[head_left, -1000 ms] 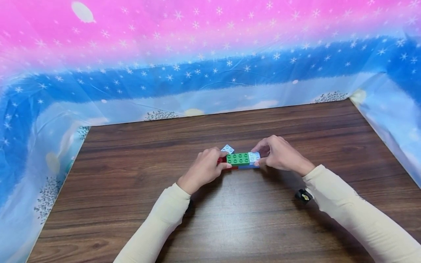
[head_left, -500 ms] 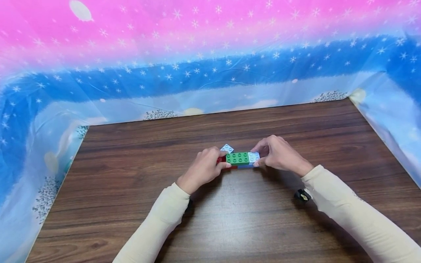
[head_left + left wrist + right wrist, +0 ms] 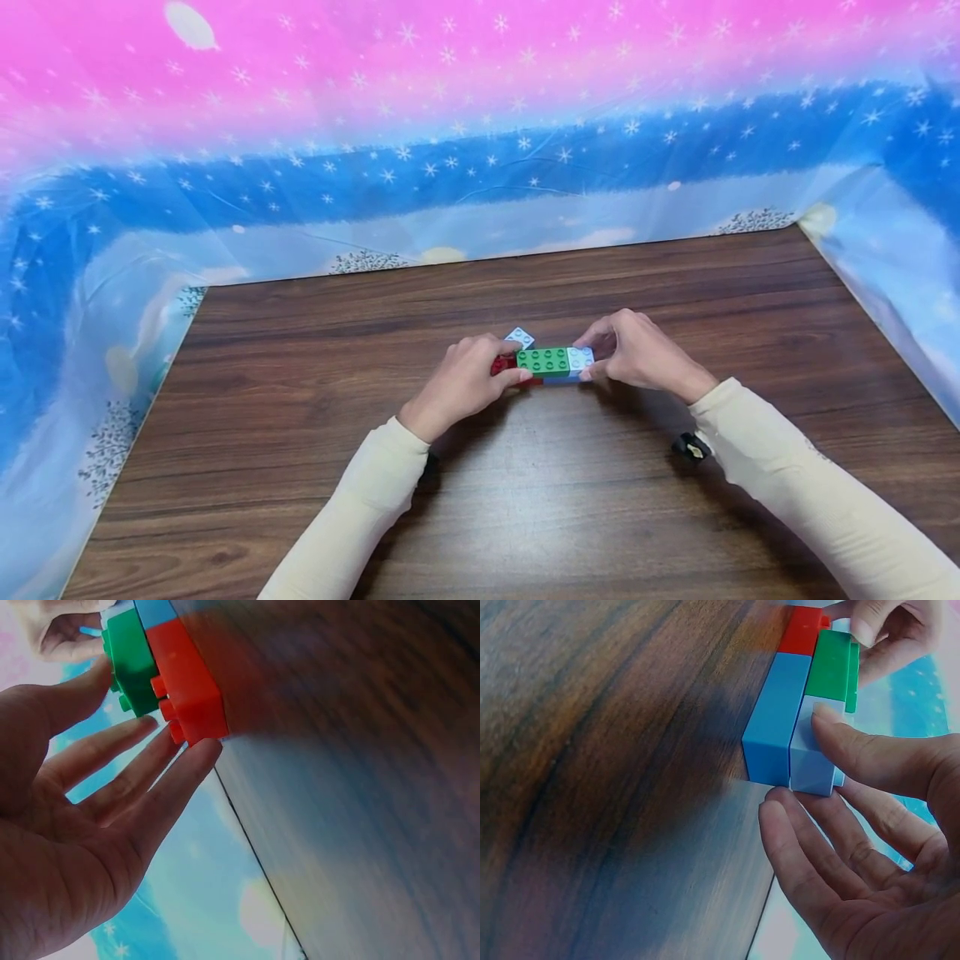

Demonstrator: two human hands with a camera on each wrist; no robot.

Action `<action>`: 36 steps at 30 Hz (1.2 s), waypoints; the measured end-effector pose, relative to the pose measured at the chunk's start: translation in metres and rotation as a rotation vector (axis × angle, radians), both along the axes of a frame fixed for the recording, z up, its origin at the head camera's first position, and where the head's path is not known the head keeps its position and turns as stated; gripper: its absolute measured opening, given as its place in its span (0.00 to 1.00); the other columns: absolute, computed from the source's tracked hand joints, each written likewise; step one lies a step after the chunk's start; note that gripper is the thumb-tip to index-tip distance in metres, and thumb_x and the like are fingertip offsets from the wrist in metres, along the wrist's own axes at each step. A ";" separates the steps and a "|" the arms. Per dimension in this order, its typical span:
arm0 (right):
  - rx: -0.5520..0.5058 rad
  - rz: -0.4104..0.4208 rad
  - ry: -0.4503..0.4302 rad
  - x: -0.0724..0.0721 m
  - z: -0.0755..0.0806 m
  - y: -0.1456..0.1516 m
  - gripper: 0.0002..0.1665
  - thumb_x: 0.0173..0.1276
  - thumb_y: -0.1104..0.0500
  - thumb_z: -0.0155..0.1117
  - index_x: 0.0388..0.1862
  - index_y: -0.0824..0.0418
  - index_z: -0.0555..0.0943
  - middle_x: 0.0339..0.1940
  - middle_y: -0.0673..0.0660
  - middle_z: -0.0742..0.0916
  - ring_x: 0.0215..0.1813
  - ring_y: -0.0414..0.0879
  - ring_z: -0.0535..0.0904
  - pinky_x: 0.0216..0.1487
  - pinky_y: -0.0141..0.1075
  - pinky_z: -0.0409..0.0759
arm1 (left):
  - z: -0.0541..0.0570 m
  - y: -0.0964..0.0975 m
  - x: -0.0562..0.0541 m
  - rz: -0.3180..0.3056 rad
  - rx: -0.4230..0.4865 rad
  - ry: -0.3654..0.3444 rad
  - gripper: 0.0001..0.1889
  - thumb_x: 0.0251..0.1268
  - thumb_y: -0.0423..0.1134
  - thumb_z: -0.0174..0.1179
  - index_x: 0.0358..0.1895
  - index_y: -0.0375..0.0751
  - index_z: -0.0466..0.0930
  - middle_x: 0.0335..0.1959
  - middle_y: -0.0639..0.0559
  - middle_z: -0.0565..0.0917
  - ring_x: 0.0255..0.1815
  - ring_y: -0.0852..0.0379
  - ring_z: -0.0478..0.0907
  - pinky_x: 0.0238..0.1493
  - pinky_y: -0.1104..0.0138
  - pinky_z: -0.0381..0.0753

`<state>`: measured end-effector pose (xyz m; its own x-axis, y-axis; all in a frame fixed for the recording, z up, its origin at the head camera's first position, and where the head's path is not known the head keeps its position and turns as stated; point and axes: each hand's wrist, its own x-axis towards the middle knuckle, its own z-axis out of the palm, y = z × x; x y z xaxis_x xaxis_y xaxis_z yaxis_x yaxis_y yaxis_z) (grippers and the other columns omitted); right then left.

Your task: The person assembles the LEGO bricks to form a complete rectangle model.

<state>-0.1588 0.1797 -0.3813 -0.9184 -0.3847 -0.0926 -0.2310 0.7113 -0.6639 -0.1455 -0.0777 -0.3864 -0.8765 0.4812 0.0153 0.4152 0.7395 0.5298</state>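
A green brick point(image 3: 542, 361) and a pale blue brick point(image 3: 580, 359) sit end to end on a lower row of a red brick point(image 3: 801, 631) and a blue brick point(image 3: 777, 701). My left hand point(image 3: 462, 379) pinches the green brick's left end, thumb on the near side, fingers toward the far side. Some of its fingertips lie by the red brick's end in the left wrist view. At the other end, my right hand point(image 3: 637, 354) holds the pale blue brick between thumb and fingers. Behind the left fingers lies another pale studded brick point(image 3: 519, 337), set at an angle and partly hidden.
The bricks stand on a brown wood-grain table point(image 3: 480, 517). A pink and blue snowflake cloth point(image 3: 480, 150) hangs behind the table and along its sides. A black strap device point(image 3: 692, 447) is at the right wrist.
My left wrist has shifted very slightly left, and a little more of the red studs shows by the fingers. The right hand and the bricks look the same.
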 end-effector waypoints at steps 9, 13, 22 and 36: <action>-0.002 -0.009 -0.010 0.000 0.000 0.000 0.20 0.55 0.63 0.82 0.47 0.64 0.89 0.42 0.58 0.91 0.43 0.47 0.87 0.46 0.47 0.83 | 0.004 -0.008 -0.012 0.065 0.066 0.064 0.14 0.71 0.40 0.65 0.54 0.38 0.87 0.41 0.48 0.87 0.36 0.56 0.80 0.38 0.60 0.78; 0.000 -0.020 -0.024 0.000 0.000 0.001 0.20 0.55 0.63 0.82 0.48 0.64 0.89 0.42 0.58 0.91 0.43 0.47 0.87 0.47 0.47 0.83 | 0.002 -0.009 -0.020 0.065 0.056 0.046 0.13 0.71 0.35 0.65 0.55 0.38 0.86 0.47 0.46 0.87 0.45 0.53 0.85 0.47 0.57 0.82; -0.006 -0.014 -0.016 0.001 0.000 0.001 0.20 0.54 0.63 0.82 0.47 0.64 0.89 0.41 0.58 0.91 0.42 0.47 0.87 0.47 0.47 0.83 | -0.002 -0.005 -0.030 0.026 0.087 -0.050 0.18 0.71 0.25 0.59 0.62 0.36 0.81 0.56 0.43 0.85 0.58 0.50 0.82 0.57 0.57 0.79; -0.019 -0.013 -0.019 0.000 0.000 0.001 0.20 0.55 0.63 0.82 0.47 0.64 0.89 0.41 0.58 0.91 0.43 0.47 0.87 0.47 0.47 0.83 | -0.004 0.002 -0.039 -0.038 -0.022 -0.051 0.24 0.69 0.21 0.56 0.65 0.43 0.80 0.58 0.44 0.82 0.54 0.52 0.77 0.50 0.59 0.75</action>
<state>-0.1586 0.1803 -0.3816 -0.9215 -0.3745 -0.1029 -0.2090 0.7015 -0.6814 -0.1841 -0.0758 -0.3904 -0.8572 0.5135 -0.0396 0.4161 0.7357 0.5344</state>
